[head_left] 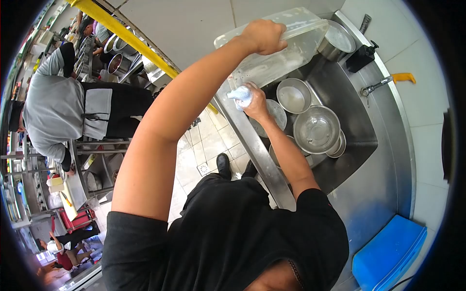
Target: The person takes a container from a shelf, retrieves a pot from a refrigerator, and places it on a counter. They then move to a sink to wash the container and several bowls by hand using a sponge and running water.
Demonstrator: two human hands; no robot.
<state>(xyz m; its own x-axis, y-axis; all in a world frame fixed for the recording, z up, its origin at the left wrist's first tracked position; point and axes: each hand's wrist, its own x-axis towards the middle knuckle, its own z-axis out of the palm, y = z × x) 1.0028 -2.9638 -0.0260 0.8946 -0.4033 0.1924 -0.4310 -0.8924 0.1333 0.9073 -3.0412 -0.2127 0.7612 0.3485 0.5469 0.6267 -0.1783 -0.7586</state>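
My left hand (265,38) is closed over the rim of a large clear plastic container (296,51), which is tilted on its side above the sink's edge. White suds or film streak its walls. Closed around a crumpled white-and-blue cloth (241,96) is my right hand (256,103), near the container's lower corner. Below it, metal pots lie in the sink (357,121): a round pot (294,95) with cloudy liquid, a wider bowl (317,129) with clear water, and a lid or pan (273,117) partly hidden by my right forearm.
A tall metal pot (337,40) stands at the sink's far corner, near a black box-shaped object (361,58). A tap with a yellow-orange handle (403,77) is on the wall side. A blue bin (388,252) sits lower right. Left, beyond a yellow pipe (126,36), a person (58,104) works at a counter.
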